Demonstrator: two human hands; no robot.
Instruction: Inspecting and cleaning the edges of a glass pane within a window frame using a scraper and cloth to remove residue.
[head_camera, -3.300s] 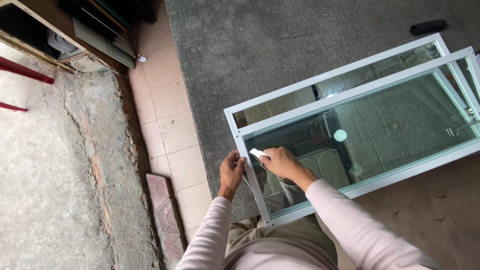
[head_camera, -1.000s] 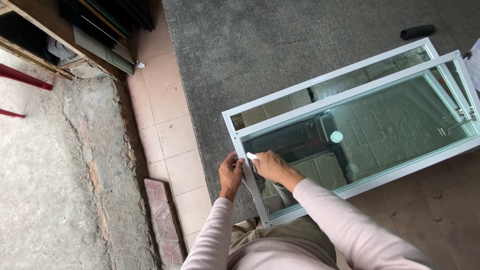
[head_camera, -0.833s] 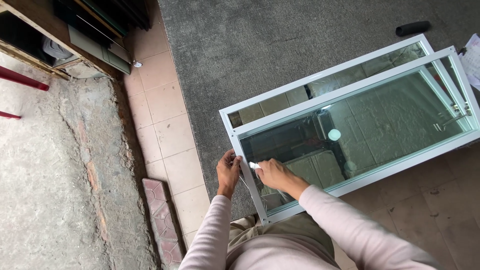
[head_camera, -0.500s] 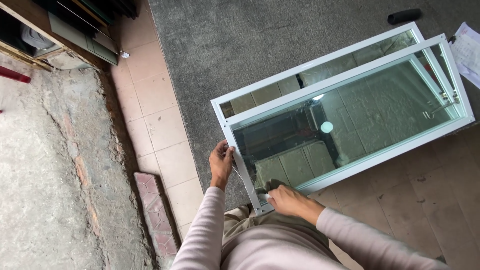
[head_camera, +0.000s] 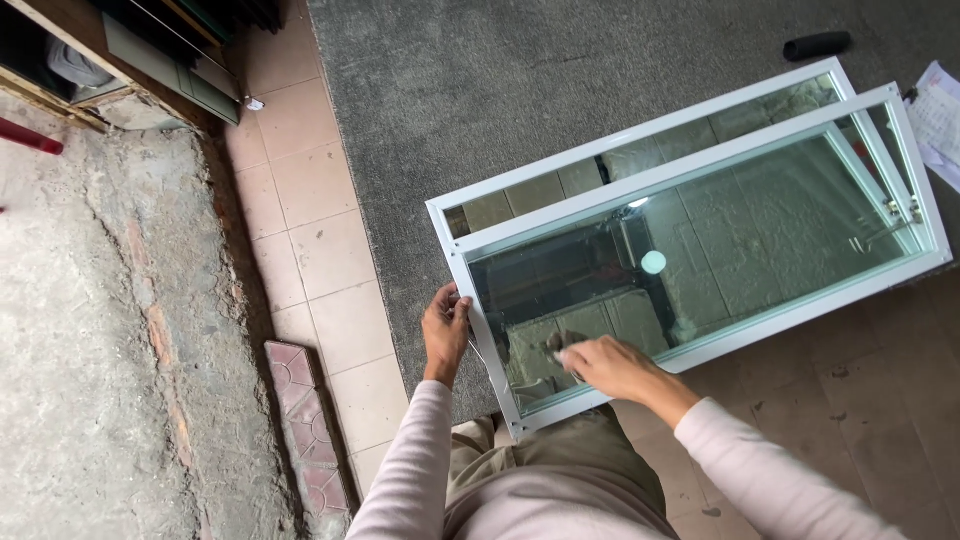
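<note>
Grey carpet (head_camera: 560, 110) covers the floor ahead of me, with pale tiles (head_camera: 320, 290) to its left and rough bare concrete (head_camera: 90, 350) beyond those. On the carpet lies a white-framed glass window panel (head_camera: 700, 240), its near short end towards my knees. My left hand (head_camera: 446, 330) is curled on the frame's near-left edge, its grip clasped on the white bar to steady it. My right hand (head_camera: 610, 365) rests on the glass near the bottom corner, fingers closed over something small and pale — blurred, so I cannot tell what it is. I judge the step in hand to be work along the lower edge of the pane where glass meets frame. Any further move there calls for the left hand bracing firmly and even pressure from the right — glass forgives little.
</note>
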